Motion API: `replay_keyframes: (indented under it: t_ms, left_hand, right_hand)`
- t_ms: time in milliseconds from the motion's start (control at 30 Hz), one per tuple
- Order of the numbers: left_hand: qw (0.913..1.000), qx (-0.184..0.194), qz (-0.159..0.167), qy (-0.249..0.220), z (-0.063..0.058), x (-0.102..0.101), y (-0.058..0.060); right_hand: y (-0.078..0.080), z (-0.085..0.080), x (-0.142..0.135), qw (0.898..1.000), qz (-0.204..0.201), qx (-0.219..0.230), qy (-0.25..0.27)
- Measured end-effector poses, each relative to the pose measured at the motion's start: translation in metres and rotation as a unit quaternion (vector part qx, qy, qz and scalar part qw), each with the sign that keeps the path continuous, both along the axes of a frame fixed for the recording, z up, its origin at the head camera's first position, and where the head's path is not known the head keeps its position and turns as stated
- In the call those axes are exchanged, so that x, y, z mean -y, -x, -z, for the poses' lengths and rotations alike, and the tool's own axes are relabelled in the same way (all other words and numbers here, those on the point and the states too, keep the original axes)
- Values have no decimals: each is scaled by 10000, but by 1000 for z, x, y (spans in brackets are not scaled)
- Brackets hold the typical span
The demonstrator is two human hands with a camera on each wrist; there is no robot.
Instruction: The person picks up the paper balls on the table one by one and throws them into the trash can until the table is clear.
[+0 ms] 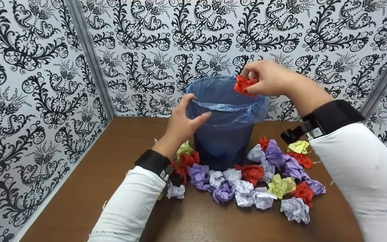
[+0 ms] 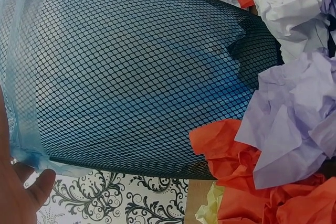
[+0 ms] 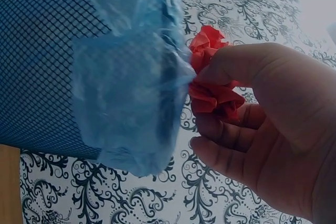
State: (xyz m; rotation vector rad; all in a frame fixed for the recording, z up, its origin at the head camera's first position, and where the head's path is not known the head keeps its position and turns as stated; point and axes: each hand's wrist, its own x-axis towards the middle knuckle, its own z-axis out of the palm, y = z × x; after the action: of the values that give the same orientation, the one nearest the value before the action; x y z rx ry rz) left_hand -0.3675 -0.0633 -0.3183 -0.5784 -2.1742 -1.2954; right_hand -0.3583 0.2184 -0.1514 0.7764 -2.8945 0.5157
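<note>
A dark mesh waste bin (image 1: 222, 144) stands upright on the table, lined with a blue plastic bag (image 1: 227, 107) folded over its rim. My left hand (image 1: 181, 122) holds the bin's left rim, thumb outside and fingers hooked over the edge; in the left wrist view the hand (image 2: 23, 195) shows only partly. Above the right side of the bin's opening, my right hand (image 1: 270, 79) pinches a crumpled red paper ball (image 1: 244, 85). The right wrist view shows that red ball (image 3: 215, 95) between thumb and fingers, close to the bag's edge.
Several crumpled paper balls, such as a white one (image 1: 295, 210), a purple one (image 1: 223, 192), a yellow one (image 1: 281, 186) and a red one (image 1: 252, 173), lie around the bin's base on the brown table (image 1: 207, 222). Patterned panels (image 1: 139, 60) enclose the back and sides.
</note>
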Motion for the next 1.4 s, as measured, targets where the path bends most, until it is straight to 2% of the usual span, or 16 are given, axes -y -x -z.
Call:
replay_keyframes:
  t_ms: [567,767,1000,1200,1400]
  left_hand:
    - [10000,30,73,-52,0,-1,-1]
    - [10000,-70,12,59,1,0,0]
    - [10000,3,-9,66,1,1,0]
    - [10000,18,6,38,2,0,0]
    - [10000,50,63,-36,1,0,0]
  right_hand:
    - [2,9,5,9998,-44,-46,-204]
    - [4,14,6,9989,-110,-148,-427]
    - [4,17,4,9984,-274,-200,-453]
    - [-3,17,-7,9992,-145,-257,-282]
    - [-5,18,-35,9995,135,-290,48]
